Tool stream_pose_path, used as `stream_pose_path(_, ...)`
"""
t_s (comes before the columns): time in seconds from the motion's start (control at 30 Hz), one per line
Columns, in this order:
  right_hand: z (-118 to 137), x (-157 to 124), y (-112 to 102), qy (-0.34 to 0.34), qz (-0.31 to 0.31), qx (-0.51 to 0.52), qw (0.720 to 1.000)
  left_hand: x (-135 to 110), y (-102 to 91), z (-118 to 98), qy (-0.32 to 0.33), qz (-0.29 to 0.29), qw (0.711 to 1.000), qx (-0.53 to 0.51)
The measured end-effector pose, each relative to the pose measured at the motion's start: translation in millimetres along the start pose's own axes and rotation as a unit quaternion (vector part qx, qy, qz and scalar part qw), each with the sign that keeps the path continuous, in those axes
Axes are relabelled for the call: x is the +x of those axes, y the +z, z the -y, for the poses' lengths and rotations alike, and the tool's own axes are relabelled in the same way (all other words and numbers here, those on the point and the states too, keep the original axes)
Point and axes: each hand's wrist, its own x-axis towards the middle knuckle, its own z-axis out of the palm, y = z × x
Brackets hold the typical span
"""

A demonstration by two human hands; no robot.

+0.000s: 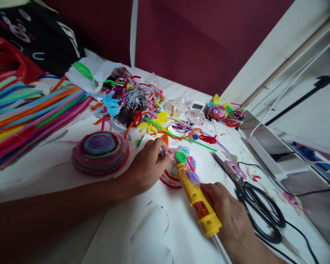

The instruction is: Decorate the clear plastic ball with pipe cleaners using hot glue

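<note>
A yellow hot glue gun (192,198) with a clear glue stick out of its back end is in my right hand (231,216), fingers wrapped round it. Its front end lies over a small round clear piece with a red rim (172,179), partly hidden. Green (181,157) and purple (193,177) round button-like pieces show by the gun's front. My left hand (147,165) is closed in a pinch at the far left of the round piece, on a small pink and purple bit (169,152) mostly covered by the fingertips.
Black-handled scissors (253,201) lie open at right, beside a black cable (294,190). A coiled striped disc (100,152) sits at left, near pipe cleaners (44,110). Behind are a tangled pile (133,102), clear domes (195,117), a small digital display (197,106) and decorated balls (233,117).
</note>
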Motion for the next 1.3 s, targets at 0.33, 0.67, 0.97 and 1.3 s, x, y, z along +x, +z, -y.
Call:
stream_pose_path(0.33, -3.4, -10.3, 3.1, 0.028, 0.015, 0.029, 0.999, 1.8, 0.4, 0.1, -0.008, 0.0, 1.0, 0.001)
stream_pose_path(0.67, -4.2, -10.7, 3.1, 0.042, 0.025, 0.044, 0.998, 0.8, 2.8, 2.1, -0.006, -0.003, 1.0, -0.007)
stream_pose_path(0.97, -8.9, -19.2, 0.9, 0.103, 0.029, 0.092, 0.99, 0.8, 0.7, 1.6, -0.011, 0.004, 1.0, -0.008)
stream_pose_path(1.3, -12.5, -14.6, -35.0, 0.312, 0.131, 0.273, 0.901, 0.1, 1.2, 0.6, -0.016, 0.002, 1.0, -0.004)
